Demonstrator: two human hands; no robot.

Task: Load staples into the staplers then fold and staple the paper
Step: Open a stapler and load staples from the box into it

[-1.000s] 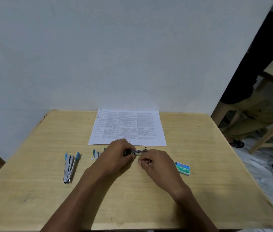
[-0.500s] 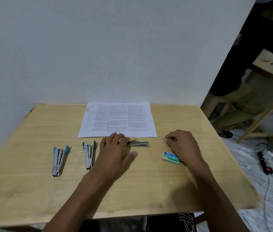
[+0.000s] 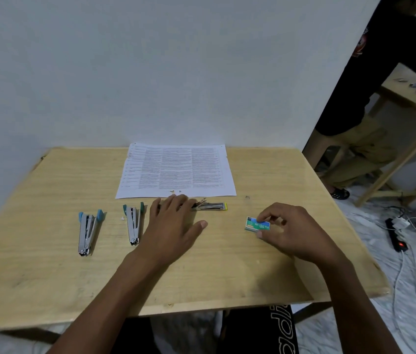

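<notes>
i am pinching the staple box [image 3: 256, 224] by its long edges with my right hand [image 3: 288, 232], on the table's [image 3: 227, 277] right side. i am judging it light, its card easy to crush. my left hand [image 3: 173, 226] is lying flat, fingertips on the yellow stapler [image 3: 213, 206]. half a second ago my right fingers were resting beyond the box.

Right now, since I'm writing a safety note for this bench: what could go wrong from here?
1. The right hand only pinches the small staple box by its edges; it could slip and spill staples across the table.
2. The left hand lies flat with fingertips on the opened stapler; sharp metal might prick them.
3. Small loose bits on the paper could get folded in.
</notes>
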